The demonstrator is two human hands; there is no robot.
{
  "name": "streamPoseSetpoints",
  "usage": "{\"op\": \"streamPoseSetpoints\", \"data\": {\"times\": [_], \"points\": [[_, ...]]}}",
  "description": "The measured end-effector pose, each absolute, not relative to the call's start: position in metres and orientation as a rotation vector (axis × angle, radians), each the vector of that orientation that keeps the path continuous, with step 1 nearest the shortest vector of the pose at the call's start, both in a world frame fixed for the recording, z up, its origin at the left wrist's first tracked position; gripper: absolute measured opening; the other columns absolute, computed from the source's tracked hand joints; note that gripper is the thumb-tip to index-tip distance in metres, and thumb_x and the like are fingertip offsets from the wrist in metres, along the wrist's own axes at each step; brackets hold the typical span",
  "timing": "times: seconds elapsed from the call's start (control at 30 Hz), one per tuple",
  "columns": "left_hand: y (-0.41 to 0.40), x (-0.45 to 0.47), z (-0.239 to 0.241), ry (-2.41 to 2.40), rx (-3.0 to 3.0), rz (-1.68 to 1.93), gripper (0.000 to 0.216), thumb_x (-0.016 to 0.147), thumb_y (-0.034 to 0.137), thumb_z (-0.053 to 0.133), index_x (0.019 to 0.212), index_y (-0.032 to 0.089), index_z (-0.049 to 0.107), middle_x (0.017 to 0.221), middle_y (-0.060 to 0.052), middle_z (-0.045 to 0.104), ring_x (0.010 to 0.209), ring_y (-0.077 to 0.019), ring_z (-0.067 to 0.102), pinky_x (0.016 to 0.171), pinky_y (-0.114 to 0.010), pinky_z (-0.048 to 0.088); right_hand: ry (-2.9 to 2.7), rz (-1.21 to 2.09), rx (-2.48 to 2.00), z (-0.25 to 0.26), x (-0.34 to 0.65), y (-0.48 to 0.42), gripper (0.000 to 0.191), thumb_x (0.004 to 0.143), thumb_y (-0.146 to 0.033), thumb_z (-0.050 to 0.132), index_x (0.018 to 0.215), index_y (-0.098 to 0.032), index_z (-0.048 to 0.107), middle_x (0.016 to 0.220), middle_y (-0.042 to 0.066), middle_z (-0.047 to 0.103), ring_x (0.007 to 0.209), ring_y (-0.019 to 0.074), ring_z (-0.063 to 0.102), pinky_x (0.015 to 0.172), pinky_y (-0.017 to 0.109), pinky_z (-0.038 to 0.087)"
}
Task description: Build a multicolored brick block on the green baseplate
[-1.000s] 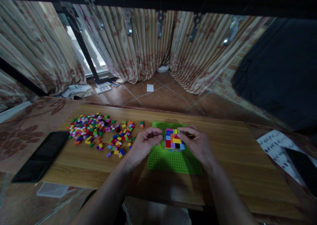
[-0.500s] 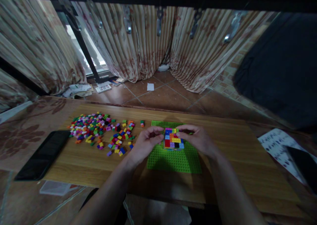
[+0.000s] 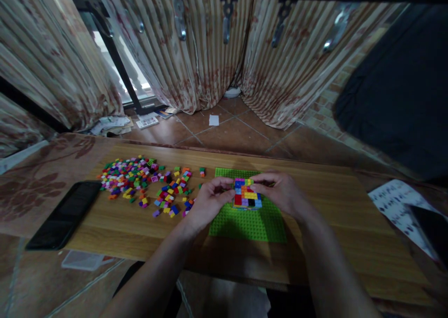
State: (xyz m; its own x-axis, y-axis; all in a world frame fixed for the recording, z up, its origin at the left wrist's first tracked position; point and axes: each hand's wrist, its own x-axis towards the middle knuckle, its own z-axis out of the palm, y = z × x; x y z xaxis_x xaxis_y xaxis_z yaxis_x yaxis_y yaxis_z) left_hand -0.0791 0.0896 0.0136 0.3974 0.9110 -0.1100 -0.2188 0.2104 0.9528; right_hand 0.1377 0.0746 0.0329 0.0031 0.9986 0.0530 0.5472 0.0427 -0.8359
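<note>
A small multicoloured brick block (image 3: 247,198) stands on a green studded baseplate (image 3: 247,222) in the middle of a wooden board. My left hand (image 3: 207,202) curls against the block's left side, fingertips touching its top edge. My right hand (image 3: 284,192) wraps the block's right and far side, fingers bent over it. Both hands grip the block between them. A spread of several loose small bricks (image 3: 145,182) in many colours lies on the board to the left of my left hand.
A black phone (image 3: 65,214) lies at the board's left end. Printed paper (image 3: 402,208) with a dark object on it sits at the right. Curtains (image 3: 196,56) hang behind, above a tiled floor with scattered papers. A clear plastic lid (image 3: 82,260) lies below the board's front edge.
Both hands have stayed on the brick block, with the fingers closing slightly tighter over its top. The view has shifted a little downward and left.
</note>
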Motion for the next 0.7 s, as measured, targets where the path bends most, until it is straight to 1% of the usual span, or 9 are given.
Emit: {"op": "streamPoseSetpoints", "data": {"times": [0.1,0.27,0.37,0.47,0.53,0.6,0.7], "points": [[0.089,-0.079,0.012,0.832,1.067,0.92,0.031,0.071,0.028,0.081,0.097,0.014,0.071,0.084,-0.003,0.069,0.076,-0.0135,0.06,0.072,-0.026,0.048,-1.529,0.98,-1.555,0.029,0.139,0.076,0.024,0.073,-0.04,0.075,0.089,-0.023,0.08,0.083,0.004,0.077,0.073,0.02,0.069,0.069,0.034,0.053],[0.091,-0.08,0.013,0.845,1.102,0.868,0.029,0.074,0.029,0.078,0.097,0.013,0.072,0.085,-0.004,0.07,0.076,-0.0142,0.061,0.072,-0.027,0.047,-1.395,1.119,-1.514,0.031,0.136,0.077,0.028,0.067,-0.041,0.079,0.086,-0.021,0.079,0.076,0.003,0.077,0.064,0.0177,0.067,0.064,0.033,0.054],[0.096,-0.086,0.016,0.891,1.145,0.878,0.026,0.073,0.028,0.076,0.094,0.012,0.073,0.08,-0.003,0.069,0.071,-0.013,0.059,0.067,-0.025,0.046,-1.353,1.157,-1.494,0.031,0.135,0.075,0.031,0.065,-0.044,0.081,0.086,-0.021,0.079,0.078,0.004,0.078,0.066,0.0181,0.068,0.065,0.033,0.055],[0.106,-0.099,0.021,0.968,1.166,0.971,0.022,0.072,0.027,0.076,0.089,0.014,0.073,0.074,-0.001,0.066,0.067,-0.012,0.057,0.065,-0.024,0.045,-1.299,1.195,-1.479,0.028,0.138,0.072,0.039,0.063,-0.046,0.084,0.092,-0.021,0.079,0.082,0.004,0.078,0.069,0.0189,0.069,0.066,0.034,0.056],[0.114,-0.111,0.024,1.039,1.179,1.048,0.021,0.071,0.028,0.077,0.086,0.014,0.073,0.071,0.0,0.066,0.065,-0.0117,0.057,0.063,-0.023,0.045,-1.273,1.155,-1.499,0.027,0.142,0.072,0.045,0.06,-0.047,0.085,0.096,-0.021,0.078,0.083,0.004,0.077,0.069,0.0188,0.069,0.066,0.035,0.055],[0.121,-0.125,0.027,1.118,1.17,1.123,0.024,0.068,0.03,0.079,0.085,0.014,0.072,0.072,0.0,0.067,0.063,-0.0109,0.056,0.06,-0.022,0.044,-1.234,1.036,-1.522,0.026,0.145,0.072,0.046,0.06,-0.048,0.085,0.098,-0.021,0.078,0.082,0.004,0.075,0.069,0.0185,0.067,0.066,0.035,0.054],[0.129,-0.142,0.03,1.175,1.121,1.203,0.028,0.065,0.03,0.08,0.086,0.013,0.072,0.075,0.0,0.068,0.063,-0.0098,0.056,0.06,-0.022,0.044,-1.156,0.7,-1.524,0.03,0.139,0.068,0.038,0.069,-0.045,0.081,0.099,-0.022,0.077,0.085,0.004,0.074,0.073,0.0189,0.067,0.07,0.036,0.054]]}}
